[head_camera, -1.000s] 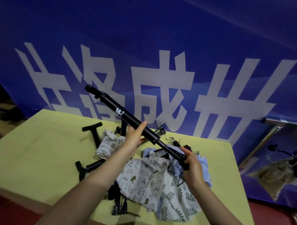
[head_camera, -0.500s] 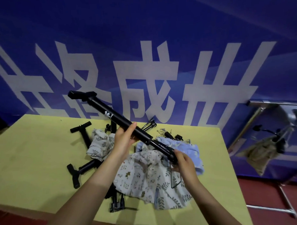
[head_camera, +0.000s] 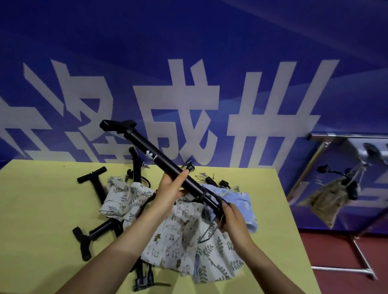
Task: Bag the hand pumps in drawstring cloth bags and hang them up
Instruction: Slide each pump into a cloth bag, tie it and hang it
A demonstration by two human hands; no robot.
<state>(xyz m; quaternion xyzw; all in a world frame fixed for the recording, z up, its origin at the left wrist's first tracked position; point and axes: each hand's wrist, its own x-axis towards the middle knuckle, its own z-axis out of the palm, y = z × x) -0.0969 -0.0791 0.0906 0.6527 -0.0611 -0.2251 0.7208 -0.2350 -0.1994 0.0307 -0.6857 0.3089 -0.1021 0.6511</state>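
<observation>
The hand pump I'm working is up off the table, its long axis slanting from the T-handle, high and far left, down to the foot end, low and near right. My left hand wraps the barrel about midway; my right hand pinches the foot end, where thin wire or hose parts hang, though I can't make out exactly which. The foot end is nearest me, so I judge it should enter a bag first. Directly below lie the cloth bags heaped on the yellow table, with other pumps beside them, and a filled bag hangs on the rack at right
</observation>
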